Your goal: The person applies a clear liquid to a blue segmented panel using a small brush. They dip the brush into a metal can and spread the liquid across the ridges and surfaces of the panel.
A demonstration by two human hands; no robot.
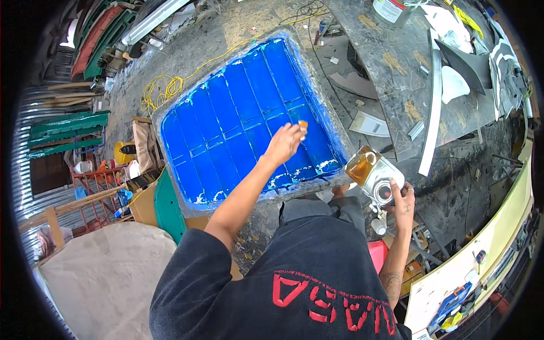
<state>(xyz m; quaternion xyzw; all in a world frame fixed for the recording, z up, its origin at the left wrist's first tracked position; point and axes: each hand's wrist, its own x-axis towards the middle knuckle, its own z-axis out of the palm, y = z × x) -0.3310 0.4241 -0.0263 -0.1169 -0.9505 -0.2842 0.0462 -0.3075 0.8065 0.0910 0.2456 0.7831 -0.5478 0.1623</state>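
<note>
A large blue panel mould with raised ribs, a rough grey rim and whitish flaked spots lies in front of me. My left hand is over its right half, fingers closed around a small pad with an orange-yellow edge; most of the pad is hidden by the fingers. Off the mould's near right corner, my right hand grips a tilted, squarish container, pale grey and partly see-through, with amber liquid at its far end. A round opening or cap shows near my fingers.
A stained work table stands at the far right, bearing a white bucket and a long white strip. Yellow cable coils left of the mould. A beige covered round surface fills the near left, beside a green curved panel.
</note>
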